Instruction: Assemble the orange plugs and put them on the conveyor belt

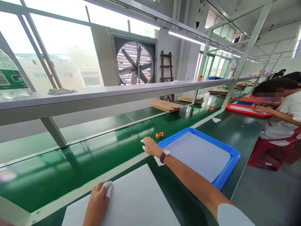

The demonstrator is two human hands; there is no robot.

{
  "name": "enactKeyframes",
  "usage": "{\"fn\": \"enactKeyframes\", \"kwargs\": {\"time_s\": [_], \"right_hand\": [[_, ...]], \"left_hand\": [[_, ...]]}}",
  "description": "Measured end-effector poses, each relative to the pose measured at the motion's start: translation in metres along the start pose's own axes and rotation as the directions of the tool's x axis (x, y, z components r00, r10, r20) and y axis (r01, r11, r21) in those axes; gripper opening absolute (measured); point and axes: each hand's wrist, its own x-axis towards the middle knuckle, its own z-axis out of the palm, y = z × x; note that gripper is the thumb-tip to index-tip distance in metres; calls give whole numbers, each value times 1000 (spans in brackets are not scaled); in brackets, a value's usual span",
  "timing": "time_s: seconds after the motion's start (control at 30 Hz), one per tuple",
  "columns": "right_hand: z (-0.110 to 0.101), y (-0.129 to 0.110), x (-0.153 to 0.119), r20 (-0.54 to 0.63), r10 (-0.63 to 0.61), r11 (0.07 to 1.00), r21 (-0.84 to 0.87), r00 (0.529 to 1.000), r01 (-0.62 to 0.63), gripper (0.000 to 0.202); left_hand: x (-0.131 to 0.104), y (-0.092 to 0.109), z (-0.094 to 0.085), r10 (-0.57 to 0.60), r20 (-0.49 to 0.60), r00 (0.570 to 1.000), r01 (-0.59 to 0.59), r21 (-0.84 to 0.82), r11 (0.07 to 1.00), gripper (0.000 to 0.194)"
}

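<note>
My left hand (98, 201), with white covers on its fingertips, rests on the left part of a large white sheet (136, 197) in front of me. Its fingers are close together, and whether anything is between them is hidden. My right hand (150, 147) reaches out over the rim of the green belt (89, 166), fingers apart and holding nothing. A watch is on that wrist. Just beyond the hand, a small orange part (159, 135) lies on the belt. Right of my hand, a blue tray (227, 150) holds white paper (197, 153).
A white shelf (117, 91) runs above the belt on posts. Cardboard pieces (166, 105) lie beyond the belt, and another orange part (211, 108) is farther along. At the right, a person in a white top sits at a red tray (246, 110). A bottle (11, 77) stands on the shelf.
</note>
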Motion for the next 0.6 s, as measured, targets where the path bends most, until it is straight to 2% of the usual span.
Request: {"fn": "enactKeyframes", "kwargs": {"time_s": [0.13,0.3,0.47,0.53,0.6], "right_hand": [[-18,60,23,-11,202,978,-52,979,-202,29],[-16,91,35,101,314,950,-38,944,-311,30],[-21,90,46,229,249,966,11,941,-259,30],[-28,76,49,245,169,980,59,955,-189,28],[-34,51,45,238,59,987,128,969,-92,29]], "left_hand": [[-3,4,3,-48,-18,999,48,-7,999,44],[-7,8,5,-103,-39,994,105,41,994,45],[-8,11,2,-107,-38,994,109,52,993,44],[-5,14,-1,-107,-31,994,108,32,994,43],[-2,20,-5,-125,-37,991,125,-10,992,38]]}}
